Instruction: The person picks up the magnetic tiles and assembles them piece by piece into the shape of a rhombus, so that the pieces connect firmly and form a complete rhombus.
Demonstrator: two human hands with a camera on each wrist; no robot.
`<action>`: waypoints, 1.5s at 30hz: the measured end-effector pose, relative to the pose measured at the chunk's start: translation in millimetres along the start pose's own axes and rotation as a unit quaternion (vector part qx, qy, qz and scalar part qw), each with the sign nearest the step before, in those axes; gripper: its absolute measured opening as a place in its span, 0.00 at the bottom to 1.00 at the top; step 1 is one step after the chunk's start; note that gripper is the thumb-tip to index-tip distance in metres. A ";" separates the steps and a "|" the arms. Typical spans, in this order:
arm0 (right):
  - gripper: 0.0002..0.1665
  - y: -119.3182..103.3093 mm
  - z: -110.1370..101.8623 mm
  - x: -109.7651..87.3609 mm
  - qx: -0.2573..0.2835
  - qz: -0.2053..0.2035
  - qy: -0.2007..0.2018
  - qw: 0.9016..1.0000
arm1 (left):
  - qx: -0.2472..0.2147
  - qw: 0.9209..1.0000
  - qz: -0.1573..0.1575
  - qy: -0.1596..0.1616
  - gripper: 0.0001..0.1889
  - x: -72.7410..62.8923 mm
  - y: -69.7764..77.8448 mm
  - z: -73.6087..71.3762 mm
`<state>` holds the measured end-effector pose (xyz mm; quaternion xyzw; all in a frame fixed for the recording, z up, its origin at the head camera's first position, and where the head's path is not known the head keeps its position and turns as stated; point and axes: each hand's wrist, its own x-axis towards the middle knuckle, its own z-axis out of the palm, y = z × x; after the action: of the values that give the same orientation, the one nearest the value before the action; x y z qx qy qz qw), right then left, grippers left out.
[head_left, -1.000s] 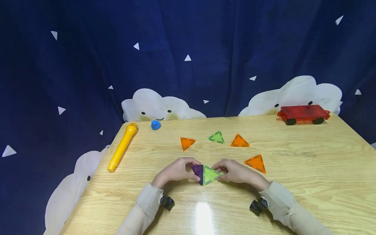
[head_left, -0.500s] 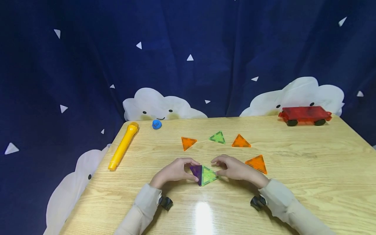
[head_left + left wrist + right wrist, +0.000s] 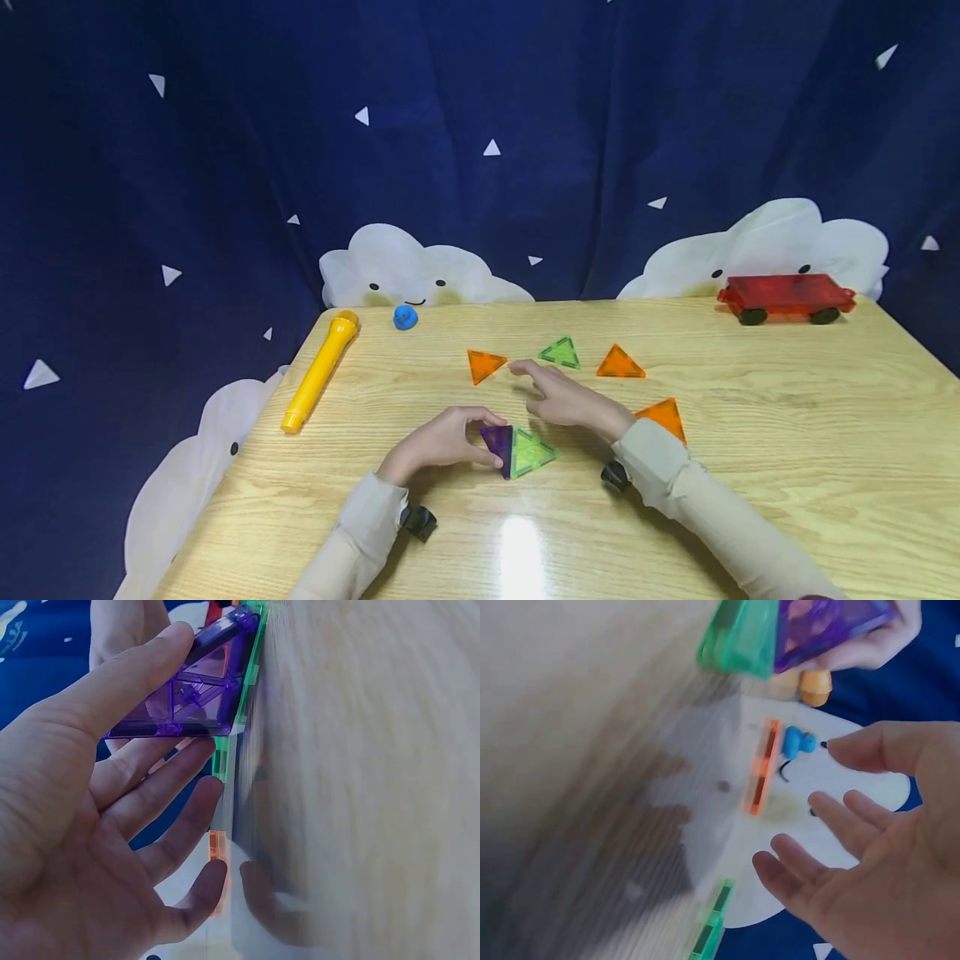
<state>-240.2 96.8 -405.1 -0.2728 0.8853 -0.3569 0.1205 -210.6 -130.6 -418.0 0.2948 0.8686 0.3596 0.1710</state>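
Note:
My left hand (image 3: 442,439) pinches a purple triangular magnetic tile (image 3: 196,696) by its edges, between thumb and fingers. A light green triangular tile (image 3: 531,454) adjoins the purple one along a shared edge, on its right. Beyond this pair, my right hand (image 3: 562,397) reaches over the table with fingers extended and nothing in them. Its fingertips come close to the right corner of an orange triangular tile (image 3: 485,365). In the right wrist view that orange tile (image 3: 763,769) shows edge-on, apart from the spread fingers. A second green tile (image 3: 561,352) lies just behind the right hand.
Another orange tile (image 3: 620,362) lies to the right, and one more orange tile (image 3: 666,417) is partly covered by the right forearm. A yellow toy microphone (image 3: 321,372), a small blue toy (image 3: 405,317) and a red wheeled toy car (image 3: 785,298) stand farther out on the wooden table (image 3: 810,450).
My right hand has let go of the green tile and moved forward and left toward the orange tile. The left hand keeps its pinch on the purple tile.

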 end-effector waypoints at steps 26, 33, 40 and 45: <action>0.38 4.0 10.6 46.5 -0.022 0.082 -0.019 0.996 | -0.002 1.000 0.004 -0.004 0.26 -1.8 0.5 -0.5; 0.36 9.9 10.0 42.4 -0.010 0.070 -0.020 0.997 | -0.002 1.000 0.007 -0.003 0.26 -1.5 -0.3 -0.2; 0.35 11.4 8.3 31.8 -0.001 0.065 -0.026 0.998 | -0.005 1.000 0.006 -0.003 0.26 -2.0 0.8 -0.1; 0.34 13.8 6.6 22.0 0.003 0.053 -0.032 0.998 | -0.003 1.000 0.005 -0.004 0.26 -2.4 0.2 -0.1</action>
<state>-261.0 88.8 -419.9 -0.2366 0.8930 -0.3440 0.1678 -208.8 -132.0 -417.6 0.3001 0.8653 0.3621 0.1731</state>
